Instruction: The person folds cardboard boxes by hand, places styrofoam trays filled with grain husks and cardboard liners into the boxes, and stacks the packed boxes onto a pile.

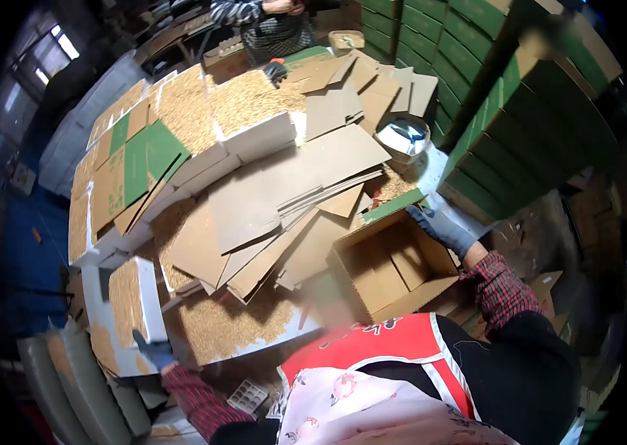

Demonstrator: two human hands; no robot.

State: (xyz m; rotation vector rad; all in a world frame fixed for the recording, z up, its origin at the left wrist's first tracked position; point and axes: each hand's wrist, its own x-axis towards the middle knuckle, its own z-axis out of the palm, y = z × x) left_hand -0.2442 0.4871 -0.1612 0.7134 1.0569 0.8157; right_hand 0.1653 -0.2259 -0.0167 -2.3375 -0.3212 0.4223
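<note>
My right hand (443,230), in a blue-grey work glove, holds the upper right rim of an open cardboard box (395,268). The box is tilted so its bare brown inside faces me; a green flap stands at its far edge. Far to the left, my left hand (152,350), gloved likewise, has its fingers apart at the near corner of a white tray (152,300) heaped with tan flaky material (125,293). Whether it presses on the tray I cannot tell. Between my hands, more loose tan flakes (235,326) cover the white tabletop (295,335).
Flat cardboard sheets (276,193) pile up mid-table. Behind them stand white foam boxes (258,137) full of flakes. A round tub (406,139) sits at the right, beside stacked green cartons (491,141). Across the table stands another person (276,41). Grey sacks (68,374) lean at lower left.
</note>
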